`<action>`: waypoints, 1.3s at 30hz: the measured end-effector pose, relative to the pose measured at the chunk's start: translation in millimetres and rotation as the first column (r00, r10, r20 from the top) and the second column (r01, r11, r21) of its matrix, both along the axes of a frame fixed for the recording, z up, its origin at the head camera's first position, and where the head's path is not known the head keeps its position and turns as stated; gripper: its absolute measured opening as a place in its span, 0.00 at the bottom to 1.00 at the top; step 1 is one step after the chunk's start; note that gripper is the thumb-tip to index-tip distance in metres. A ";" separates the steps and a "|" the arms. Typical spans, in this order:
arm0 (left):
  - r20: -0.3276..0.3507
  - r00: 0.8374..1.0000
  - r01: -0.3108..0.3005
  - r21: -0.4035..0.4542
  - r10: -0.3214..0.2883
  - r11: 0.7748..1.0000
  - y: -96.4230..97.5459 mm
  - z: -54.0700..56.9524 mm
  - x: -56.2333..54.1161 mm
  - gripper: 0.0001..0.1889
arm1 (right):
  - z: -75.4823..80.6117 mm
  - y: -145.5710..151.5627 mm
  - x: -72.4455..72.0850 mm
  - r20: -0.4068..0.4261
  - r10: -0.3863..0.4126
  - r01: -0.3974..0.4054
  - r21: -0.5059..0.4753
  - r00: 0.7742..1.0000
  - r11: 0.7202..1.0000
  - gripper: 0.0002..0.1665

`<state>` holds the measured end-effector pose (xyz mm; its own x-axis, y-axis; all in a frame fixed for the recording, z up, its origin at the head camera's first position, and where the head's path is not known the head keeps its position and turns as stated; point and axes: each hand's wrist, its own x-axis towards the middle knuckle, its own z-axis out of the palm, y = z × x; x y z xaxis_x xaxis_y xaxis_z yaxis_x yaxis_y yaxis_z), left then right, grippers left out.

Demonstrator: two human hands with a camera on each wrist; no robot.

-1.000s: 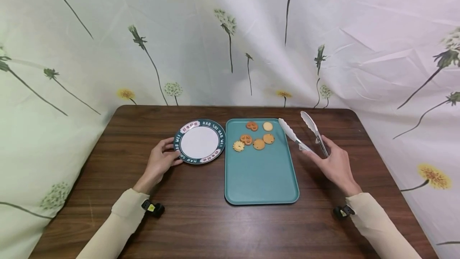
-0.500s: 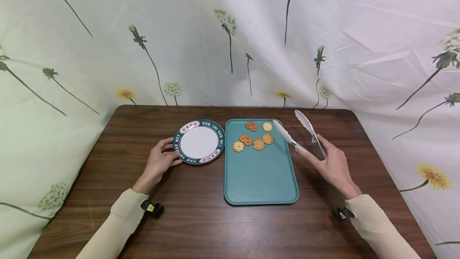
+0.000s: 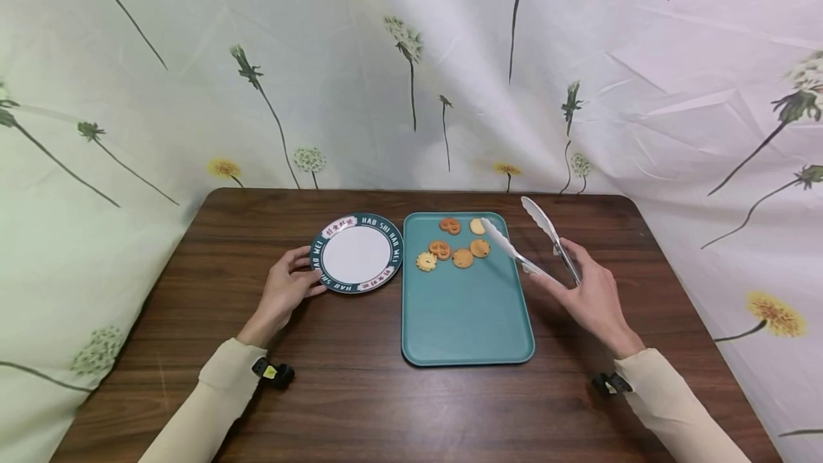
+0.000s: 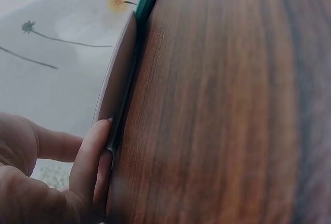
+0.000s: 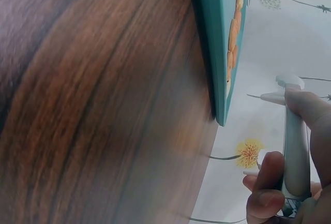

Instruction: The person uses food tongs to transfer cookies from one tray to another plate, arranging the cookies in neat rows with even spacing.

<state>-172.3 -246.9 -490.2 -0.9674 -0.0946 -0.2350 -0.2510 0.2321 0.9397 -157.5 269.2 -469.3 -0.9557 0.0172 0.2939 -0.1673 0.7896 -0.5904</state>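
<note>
My left hand (image 3: 286, 290) grips the left rim of a round plate (image 3: 356, 254), white in the middle with a dark green lettered border. In the left wrist view the thumb and fingers pinch the plate's edge, low over the table. My right hand (image 3: 591, 295) holds metal tongs (image 3: 542, 219), their two arms spread wide. One tong tip overlaps the far right part of a teal tray (image 3: 467, 320), close to a pale round cookie (image 3: 476, 226). On the tray lie pretzel cookies (image 3: 450, 226), round brown cookies (image 3: 462, 258) and a scalloped cookie (image 3: 426, 261).
The dark wooden table (image 3: 347, 399) carries the plate and the tray side by side. Behind it hangs a pale curtain (image 3: 360, 77) printed with dandelions, which also runs down both sides. Each wrist wears a small black camera on a strap.
My right hand has moved the spread tongs leftward, so one tip now reaches over the tray near the pale cookie. The left hand and plate have stayed put.
</note>
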 end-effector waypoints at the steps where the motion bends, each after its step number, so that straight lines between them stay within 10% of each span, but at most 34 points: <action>1: 0.000 1.000 -0.002 0.000 0.002 1.000 -0.3 -0.2 -0.1 0.33 | 0.0 -0.2 0.0 -0.004 0.004 -0.004 -0.002 1.000 1.000 0.49; 17: 0.004 1.000 -0.007 0.016 0.007 1.000 -1.0 -0.3 0.2 0.33 | -5.3 -3.5 1.6 -0.155 0.042 -0.027 0.098 0.987 0.995 0.48; 39: 0.001 1.000 0.000 0.015 0.000 1.000 0.2 2.0 1.4 0.33 | -6.6 -4.4 3.4 -0.152 0.059 -0.032 0.172 0.987 0.984 0.45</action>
<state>-170.8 -246.6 -488.2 -0.9671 -0.0913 -0.2373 -0.2519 0.2181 0.9429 -154.1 264.8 -475.9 -0.8964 -0.0879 0.4345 -0.2850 0.8650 -0.4130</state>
